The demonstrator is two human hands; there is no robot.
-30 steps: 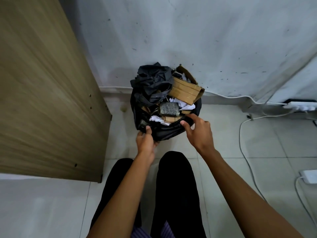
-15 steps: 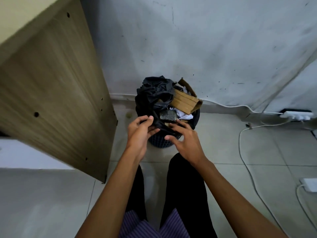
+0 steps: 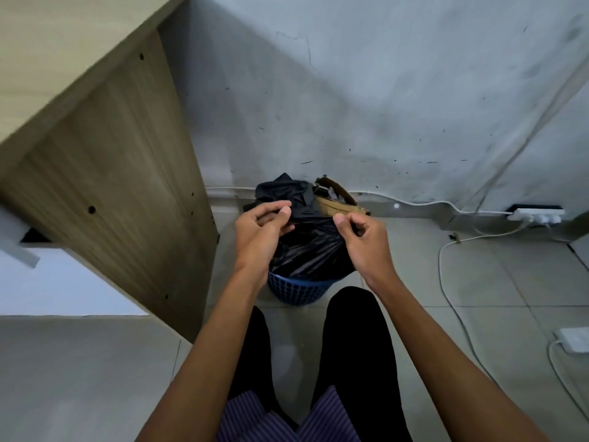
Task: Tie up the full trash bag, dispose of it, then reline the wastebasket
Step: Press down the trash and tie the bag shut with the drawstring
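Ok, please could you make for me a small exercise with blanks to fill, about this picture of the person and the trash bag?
1. Both hands, the left hand and the right hand, pinch the top edge of the ____ trash bag.
2. The bag sits in a ____ wastebasket with a perforated wall.
3. Brown ____ sticks out of the bag at the back.
4. A white power strip lies on the floor by the ____.

Missing words: black; blue; cardboard; wall
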